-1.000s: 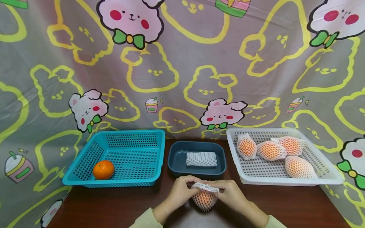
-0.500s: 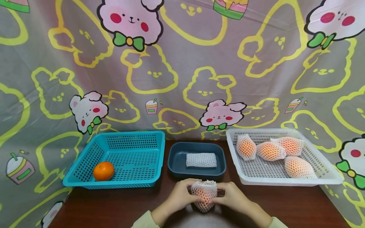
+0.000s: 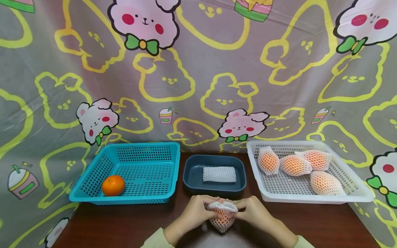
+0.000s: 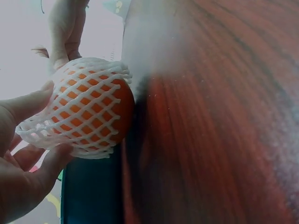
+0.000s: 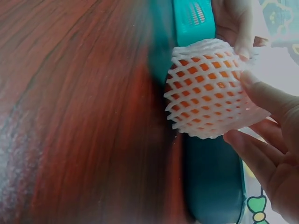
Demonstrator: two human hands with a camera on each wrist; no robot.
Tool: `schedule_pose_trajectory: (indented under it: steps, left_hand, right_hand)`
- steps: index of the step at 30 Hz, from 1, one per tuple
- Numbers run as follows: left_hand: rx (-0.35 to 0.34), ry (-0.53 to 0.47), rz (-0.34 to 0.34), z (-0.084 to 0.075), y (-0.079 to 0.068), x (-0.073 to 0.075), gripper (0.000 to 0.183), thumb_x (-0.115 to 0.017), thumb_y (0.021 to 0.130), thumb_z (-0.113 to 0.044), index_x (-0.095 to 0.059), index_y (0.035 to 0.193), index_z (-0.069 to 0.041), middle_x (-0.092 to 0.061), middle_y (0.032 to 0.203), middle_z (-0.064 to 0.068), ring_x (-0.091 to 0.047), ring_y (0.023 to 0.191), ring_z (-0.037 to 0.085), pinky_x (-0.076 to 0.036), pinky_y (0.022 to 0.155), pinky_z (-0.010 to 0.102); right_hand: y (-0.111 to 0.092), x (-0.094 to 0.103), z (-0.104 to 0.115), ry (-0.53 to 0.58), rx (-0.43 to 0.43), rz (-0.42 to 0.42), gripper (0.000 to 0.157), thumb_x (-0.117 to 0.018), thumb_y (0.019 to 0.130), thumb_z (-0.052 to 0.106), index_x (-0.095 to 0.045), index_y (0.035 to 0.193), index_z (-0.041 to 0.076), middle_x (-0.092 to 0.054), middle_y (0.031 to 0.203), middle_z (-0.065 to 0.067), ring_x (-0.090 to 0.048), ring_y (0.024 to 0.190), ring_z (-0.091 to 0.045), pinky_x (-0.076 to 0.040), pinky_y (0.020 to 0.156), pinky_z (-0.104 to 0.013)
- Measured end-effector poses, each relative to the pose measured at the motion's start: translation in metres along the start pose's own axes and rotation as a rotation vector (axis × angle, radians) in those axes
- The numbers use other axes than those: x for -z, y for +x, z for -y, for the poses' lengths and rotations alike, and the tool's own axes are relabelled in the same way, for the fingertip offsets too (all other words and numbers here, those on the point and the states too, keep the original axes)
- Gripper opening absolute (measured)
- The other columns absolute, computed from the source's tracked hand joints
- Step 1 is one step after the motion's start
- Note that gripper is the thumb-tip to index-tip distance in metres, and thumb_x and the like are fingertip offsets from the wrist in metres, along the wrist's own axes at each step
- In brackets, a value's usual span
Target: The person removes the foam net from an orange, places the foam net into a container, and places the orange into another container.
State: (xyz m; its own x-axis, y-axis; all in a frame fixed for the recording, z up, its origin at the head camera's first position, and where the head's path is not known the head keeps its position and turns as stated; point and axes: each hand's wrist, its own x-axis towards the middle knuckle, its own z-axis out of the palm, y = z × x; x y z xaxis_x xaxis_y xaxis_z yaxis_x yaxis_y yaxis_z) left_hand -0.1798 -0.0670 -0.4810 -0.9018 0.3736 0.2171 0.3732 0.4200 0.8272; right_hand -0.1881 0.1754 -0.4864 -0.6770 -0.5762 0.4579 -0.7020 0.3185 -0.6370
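An orange [image 3: 222,217] in a white foam net sleeve [image 4: 86,109] is held low over the front of the table in the head view. My left hand [image 3: 197,210] grips its left side, thumb and fingers on the net. From the right, my right hand [image 3: 255,213] pinches the sleeve likewise. In the left wrist view, bare orange peel [image 4: 125,112] shows past the net's edge on the table-facing side. The right wrist view has the net [image 5: 208,93] stretched over most of the fruit, with my right thumb and fingers near its gathered end.
A dark blue tray [image 3: 190,186] behind the hands holds a flat foam net sleeve [image 3: 219,174]. On the left, a turquoise basket [image 3: 145,172] contains one bare orange [image 3: 113,185]. At right, a white basket [image 3: 288,187] holds several netted oranges [image 3: 295,165]. A patterned curtain [image 3: 198,86] hangs behind.
Both hands have shifted their grip from the sleeve's top edge to the fruit's sides. The net's upper rim stood up half a second ago and now folds lower, with orange showing above it.
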Motion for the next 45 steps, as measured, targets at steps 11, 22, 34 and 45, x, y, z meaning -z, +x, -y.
schedule_pose_trajectory:
  steps: [11, 22, 34, 45]
  left_hand:
    - [0.016, 0.011, -0.031, -0.008, 0.001, 0.005, 0.02, -0.082, 0.072, 0.005, -0.083, 0.087, -0.008, -0.075, 0.085, -0.005, -0.064, 0.078, -0.002, -0.052, 0.064, 0.02]
    - [-0.014, 0.003, -0.046, -0.001, 0.001, 0.006, 0.014, -0.084, 0.078, -0.003, -0.081, 0.09, -0.01, -0.074, 0.09, -0.007, -0.064, 0.082, 0.001, -0.053, 0.072, 0.022]
    - [0.032, -0.02, 0.107, 0.002, 0.0, 0.008, 0.052, -0.096, 0.07, -0.023, -0.074, 0.116, -0.013, -0.072, 0.107, -0.008, -0.063, 0.098, 0.004, -0.052, 0.088, 0.028]
    - [-0.05, -0.005, 0.045, -0.002, 0.001, 0.008, 0.026, -0.092, 0.072, -0.008, -0.083, 0.096, -0.009, -0.076, 0.1, -0.004, -0.067, 0.095, 0.004, -0.054, 0.084, 0.024]
  right_hand:
    - [0.004, -0.004, 0.009, -0.097, 0.052, -0.099, 0.019, -0.083, 0.076, -0.006, -0.083, 0.091, 0.006, -0.078, 0.091, -0.002, -0.073, 0.083, -0.007, -0.055, 0.07, -0.015]
    - [0.004, -0.004, 0.003, -0.056, -0.076, 0.031, 0.049, -0.087, 0.083, 0.023, -0.071, 0.124, 0.001, -0.071, 0.125, -0.013, -0.066, 0.111, -0.018, -0.056, 0.085, -0.03]
    - [-0.001, -0.01, -0.003, 0.054, -0.136, 0.069, 0.025, -0.088, 0.081, 0.021, -0.077, 0.097, 0.007, -0.076, 0.092, 0.003, -0.066, 0.085, -0.002, -0.058, 0.071, -0.027]
    - [0.002, -0.008, 0.001, 0.017, 0.008, 0.0, 0.011, -0.088, 0.078, 0.01, -0.082, 0.087, 0.01, -0.077, 0.088, 0.004, -0.068, 0.08, 0.0, -0.054, 0.066, -0.016]
